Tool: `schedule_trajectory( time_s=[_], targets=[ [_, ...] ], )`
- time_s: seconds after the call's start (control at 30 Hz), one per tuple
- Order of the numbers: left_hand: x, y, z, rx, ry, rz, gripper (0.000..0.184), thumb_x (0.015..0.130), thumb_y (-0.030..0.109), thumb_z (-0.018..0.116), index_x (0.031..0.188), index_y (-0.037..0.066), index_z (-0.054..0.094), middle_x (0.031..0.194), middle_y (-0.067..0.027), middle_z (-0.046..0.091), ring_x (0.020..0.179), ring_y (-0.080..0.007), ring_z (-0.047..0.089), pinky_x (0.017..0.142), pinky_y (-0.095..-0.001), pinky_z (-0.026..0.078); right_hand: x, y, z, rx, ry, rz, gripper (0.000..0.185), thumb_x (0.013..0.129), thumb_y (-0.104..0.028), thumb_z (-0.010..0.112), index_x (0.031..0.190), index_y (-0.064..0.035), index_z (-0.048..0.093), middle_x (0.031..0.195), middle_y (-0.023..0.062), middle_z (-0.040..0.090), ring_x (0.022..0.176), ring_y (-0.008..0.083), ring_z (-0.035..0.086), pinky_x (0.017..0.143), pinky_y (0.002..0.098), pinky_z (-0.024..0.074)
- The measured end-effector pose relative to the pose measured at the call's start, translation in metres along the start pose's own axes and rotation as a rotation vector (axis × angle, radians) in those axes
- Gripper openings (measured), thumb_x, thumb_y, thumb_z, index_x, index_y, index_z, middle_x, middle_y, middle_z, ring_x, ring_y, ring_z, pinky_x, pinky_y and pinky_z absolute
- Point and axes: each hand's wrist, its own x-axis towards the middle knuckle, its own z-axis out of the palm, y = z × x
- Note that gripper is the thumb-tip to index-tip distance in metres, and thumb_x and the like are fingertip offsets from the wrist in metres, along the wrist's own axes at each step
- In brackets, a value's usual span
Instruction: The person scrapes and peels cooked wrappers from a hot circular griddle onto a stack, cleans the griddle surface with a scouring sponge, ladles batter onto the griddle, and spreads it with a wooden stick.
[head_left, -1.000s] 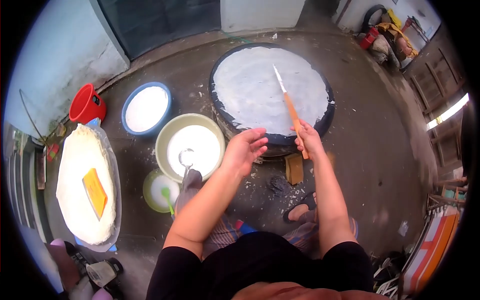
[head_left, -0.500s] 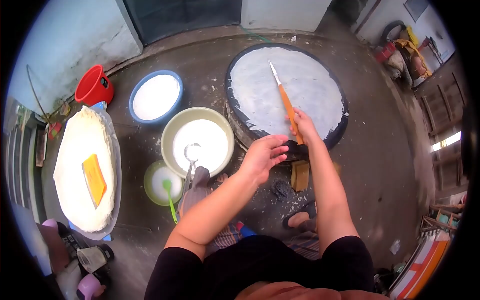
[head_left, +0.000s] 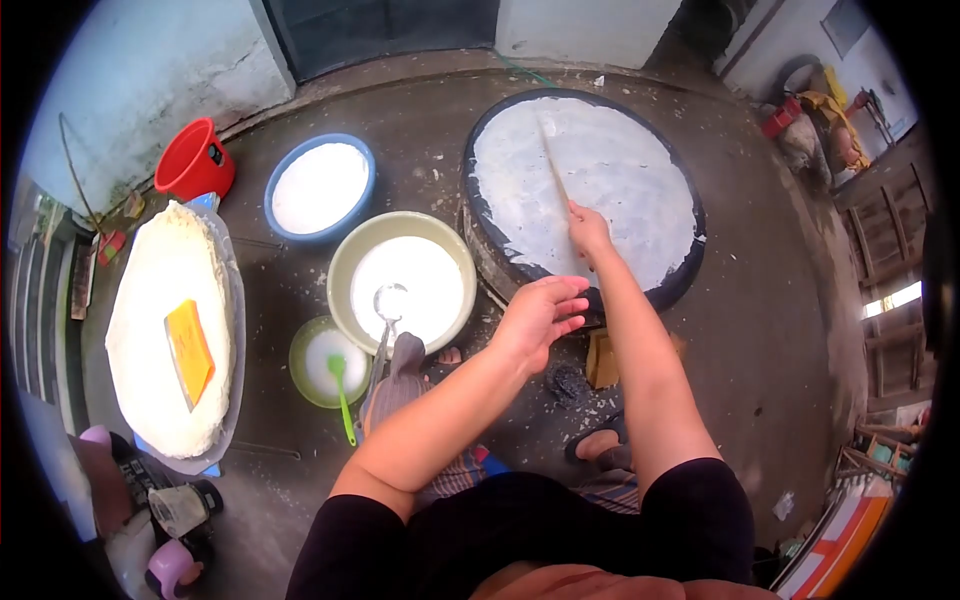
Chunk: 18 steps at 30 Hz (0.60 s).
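Observation:
My right hand (head_left: 588,234) is closed around the handle end of a long, thin spatula (head_left: 554,168). Its blade lies over the white batter sheet (head_left: 632,160) that covers most of a round black griddle (head_left: 476,205). The spatula is turned nearly edge-on, so only a narrow strip of it shows. Just off the griddle's near edge, my left hand (head_left: 540,318) hovers with its fingers slightly apart, holding nothing. Left of that hand stands a cream basin (head_left: 345,312) of white liquid, with a metal ladle (head_left: 387,325) resting in it.
A blue basin (head_left: 370,190) of white stuff and a red bucket (head_left: 195,160) stand farther back. Beside my leg is a green bowl (head_left: 298,375) with a green spoon (head_left: 342,390). At left, a yellow scraper (head_left: 190,345) lies on a pale stack (head_left: 160,270).
My right hand has moved up and slightly left over the griddle. The spatula has rolled from showing its orange face to nearly edge-on. My left hand has barely shifted.

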Motion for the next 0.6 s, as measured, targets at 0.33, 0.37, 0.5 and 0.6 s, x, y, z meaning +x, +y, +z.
schedule_trajectory(
  time_s=[0.33,0.37,0.5,0.6],
  targets=[
    [0.002,-0.002,-0.006,-0.006,-0.046,0.003,0.022,0.082,0.011,0.049,0.101,0.001,0.055,0.098,-0.0056,0.056,0.084,-0.0139,0.052,0.074,-0.0289,0.044,-0.050,0.003,-0.029,0.447,-0.120,0.203,0.034,0.091,-0.020,0.042,0.124,-0.0182,0.048,0.070,0.0025,0.050,0.044,0.0074,0.034,0.035,0.0219,0.0276],
    [0.002,-0.002,-0.007,-0.007,-0.052,0.001,0.022,0.082,0.011,0.049,0.101,0.001,0.055,0.098,-0.0055,0.056,0.084,-0.0138,0.052,0.074,-0.0289,0.043,-0.052,0.009,-0.030,0.446,-0.118,0.203,0.034,0.091,-0.020,0.042,0.124,-0.0182,0.048,0.070,0.0025,0.050,0.044,0.0074,0.034,0.035,0.0219,0.0276],
    [-0.005,-0.001,-0.004,-0.016,-0.043,-0.011,0.024,0.083,0.010,0.049,0.103,-0.002,0.053,0.099,-0.0093,0.055,0.088,-0.0185,0.054,0.075,-0.0304,0.045,-0.071,0.019,-0.034,0.396,-0.089,0.137,0.034,0.093,-0.018,0.037,0.125,-0.0144,0.045,0.078,0.0060,0.053,0.048,0.0081,0.038,0.038,0.0214,0.0322],
    [-0.007,0.000,-0.002,-0.016,-0.052,-0.007,0.024,0.083,0.011,0.049,0.102,-0.002,0.053,0.100,-0.0095,0.055,0.088,-0.0188,0.053,0.075,-0.0303,0.045,-0.078,0.021,-0.040,0.574,-0.187,0.148,0.035,0.093,-0.017,0.033,0.126,-0.0114,0.043,0.080,0.0076,0.054,0.050,0.0092,0.040,0.040,0.0215,0.0347]
  ],
)
